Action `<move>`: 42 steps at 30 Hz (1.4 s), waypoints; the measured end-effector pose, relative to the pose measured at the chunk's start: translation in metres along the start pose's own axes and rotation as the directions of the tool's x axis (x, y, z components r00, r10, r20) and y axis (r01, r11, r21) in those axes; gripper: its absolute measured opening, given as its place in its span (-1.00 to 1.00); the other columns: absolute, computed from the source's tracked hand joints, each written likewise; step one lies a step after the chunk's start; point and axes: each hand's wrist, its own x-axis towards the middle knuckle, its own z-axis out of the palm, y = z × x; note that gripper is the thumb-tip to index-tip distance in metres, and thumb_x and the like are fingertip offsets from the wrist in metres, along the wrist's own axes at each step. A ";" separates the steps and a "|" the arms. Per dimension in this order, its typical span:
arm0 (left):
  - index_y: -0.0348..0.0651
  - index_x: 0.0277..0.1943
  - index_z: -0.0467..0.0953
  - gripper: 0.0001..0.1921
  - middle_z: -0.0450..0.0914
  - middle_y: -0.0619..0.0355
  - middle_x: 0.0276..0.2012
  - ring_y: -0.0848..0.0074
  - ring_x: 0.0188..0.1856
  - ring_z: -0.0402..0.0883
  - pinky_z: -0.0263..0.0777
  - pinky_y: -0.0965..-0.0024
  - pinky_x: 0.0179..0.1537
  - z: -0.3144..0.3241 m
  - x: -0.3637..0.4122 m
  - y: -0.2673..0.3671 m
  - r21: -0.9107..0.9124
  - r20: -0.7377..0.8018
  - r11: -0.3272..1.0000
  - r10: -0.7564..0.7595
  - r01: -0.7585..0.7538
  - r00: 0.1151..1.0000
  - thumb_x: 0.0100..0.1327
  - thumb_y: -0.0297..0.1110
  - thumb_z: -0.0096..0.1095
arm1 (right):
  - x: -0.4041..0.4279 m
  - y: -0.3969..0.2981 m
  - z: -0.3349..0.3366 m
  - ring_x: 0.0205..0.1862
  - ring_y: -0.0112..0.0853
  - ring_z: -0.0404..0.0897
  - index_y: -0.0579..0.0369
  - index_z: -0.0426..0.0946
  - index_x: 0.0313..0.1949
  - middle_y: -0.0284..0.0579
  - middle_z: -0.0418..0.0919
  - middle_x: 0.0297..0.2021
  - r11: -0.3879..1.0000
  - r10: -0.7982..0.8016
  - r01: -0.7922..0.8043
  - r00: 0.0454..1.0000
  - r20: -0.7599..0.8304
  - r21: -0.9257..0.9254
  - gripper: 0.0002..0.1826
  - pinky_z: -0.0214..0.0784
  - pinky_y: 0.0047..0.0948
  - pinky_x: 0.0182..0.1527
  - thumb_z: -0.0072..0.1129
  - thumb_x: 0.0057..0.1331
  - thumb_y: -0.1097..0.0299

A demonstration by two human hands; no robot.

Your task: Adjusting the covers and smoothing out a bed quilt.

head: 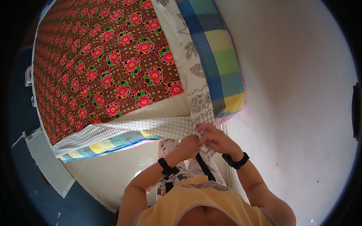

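Before me lies bedding with a brown quilt top (113,59) printed with pink flowers. White grid-checked cloth (167,125) is folded up along its near edge and reaches the near right corner. At that corner my left hand (189,147) has its fingers curled on the checked cloth. Close beside it, my right hand (219,141) is on the same cloth with thumb and fingers bent; its fingertips are partly hidden. A strip of white cloth with grey leaf print (196,70) runs along the right side, ending near my hands.
Blue, green and yellow plaid bedding (230,56) sticks out under the quilt. A pale wall (297,99) stands close on the right. At the lower left, a white flat panel (48,161) lies by the dark blue floor (87,207). A white plastic container (28,76) stands beyond the left edge.
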 end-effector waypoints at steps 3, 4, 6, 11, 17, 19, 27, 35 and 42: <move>-0.23 -0.28 0.48 -0.80 0.53 0.05 -0.41 0.16 -0.24 0.52 0.41 0.16 -0.15 0.017 -0.006 -0.017 0.071 0.082 0.992 -0.113 0.107 0.990 -0.03 -0.48 0.20 | 0.004 0.020 0.004 0.04 -0.14 0.47 0.02 0.50 -0.27 -0.10 0.40 0.03 0.996 0.071 -0.064 0.991 0.117 -0.069 -0.76 0.37 -0.33 0.02 0.07 0.11 0.67; -0.22 -0.26 0.49 -0.79 0.53 0.05 -0.39 0.17 -0.24 0.51 0.41 0.18 -0.14 0.030 -0.009 -0.027 0.112 0.073 0.992 -0.062 0.054 0.995 -0.02 -0.47 0.19 | 0.005 0.027 0.004 0.02 -0.14 0.49 0.02 0.50 -0.25 -0.10 0.42 0.02 0.986 0.134 -0.118 0.982 0.135 -0.116 -0.77 0.39 -0.34 -0.02 0.08 0.13 0.65; -0.21 -0.24 0.50 -0.78 0.54 0.06 -0.38 0.17 -0.24 0.50 0.40 0.19 -0.13 0.047 -0.008 -0.037 0.156 0.058 0.988 -0.012 0.003 0.998 -0.01 -0.46 0.19 | 0.008 0.036 0.000 0.01 -0.17 0.49 0.04 0.50 -0.22 -0.08 0.43 0.00 0.974 0.166 -0.147 0.981 0.103 -0.173 -0.76 0.40 -0.35 -0.03 0.09 0.13 0.65; -0.22 -0.41 0.52 -0.89 0.55 0.10 -0.39 0.29 -0.21 0.49 0.40 0.31 -0.12 0.064 -0.003 -0.046 0.152 -0.106 0.987 -0.043 0.059 0.993 -0.07 -0.44 0.20 | 0.039 0.057 -0.024 -0.25 -0.27 0.57 0.07 0.50 -0.12 -0.11 0.53 -0.18 0.904 0.136 -0.232 0.953 -0.272 -0.359 -0.74 0.42 -0.43 -0.24 0.06 0.19 0.59; -0.27 -0.42 0.50 -0.88 0.53 0.06 -0.40 0.28 -0.22 0.48 0.41 0.30 -0.11 0.061 -0.001 -0.042 0.135 -0.178 0.991 0.000 0.025 0.984 -0.05 -0.44 0.19 | 0.118 0.041 -0.057 -0.22 -0.21 0.54 0.00 0.53 -0.13 -0.13 0.50 -0.26 0.673 -0.065 -0.032 0.993 -0.103 -0.739 -0.72 0.42 -0.28 -0.22 0.09 0.15 0.54; -0.31 -0.40 0.49 -0.86 0.53 0.05 -0.38 0.26 -0.23 0.48 0.41 0.26 -0.11 0.058 -0.001 -0.041 0.085 -0.146 0.995 -0.044 0.057 0.988 -0.02 -0.43 0.18 | 0.149 0.043 -0.057 -0.15 -0.20 0.52 -0.01 0.54 -0.13 -0.11 0.47 -0.15 0.552 -0.173 0.206 0.976 0.131 -0.808 -0.71 0.41 -0.25 -0.17 0.06 0.14 0.55; -0.25 0.10 0.31 -0.52 0.49 -0.05 -0.05 0.26 0.01 0.50 0.37 0.29 0.01 0.050 0.003 -0.017 -0.572 -0.318 0.795 -0.442 0.201 0.839 0.13 -0.36 0.23 | 0.208 0.051 -0.059 -0.12 -0.19 0.51 0.01 0.53 -0.16 -0.13 0.41 -0.06 0.380 0.115 0.372 0.889 0.443 -0.847 -0.64 0.41 -0.26 -0.17 0.10 0.02 0.63; -0.19 -0.19 0.52 -0.84 0.51 0.08 -0.18 0.26 -0.12 0.48 0.39 0.23 -0.14 0.018 0.019 -0.048 -0.590 -0.512 0.748 -0.639 0.306 0.574 0.16 -0.41 0.22 | 0.206 0.052 -0.067 -0.19 -0.19 0.51 0.07 0.50 -0.36 -0.15 0.43 -0.16 0.419 0.073 0.410 0.874 0.480 -0.810 -0.86 0.39 -0.21 -0.21 0.09 0.04 0.56; -0.14 0.00 0.43 -0.60 0.44 0.11 -0.08 0.27 0.00 0.41 0.31 0.24 -0.03 -0.064 0.063 -0.090 0.302 -0.684 0.786 -0.216 0.540 0.697 0.07 -0.31 0.26 | 0.211 0.038 -0.061 -0.16 -0.27 0.48 0.09 0.49 -0.36 -0.22 0.43 -0.17 0.390 0.153 0.358 0.883 0.443 -0.848 -0.87 0.37 -0.27 -0.20 0.14 0.06 0.42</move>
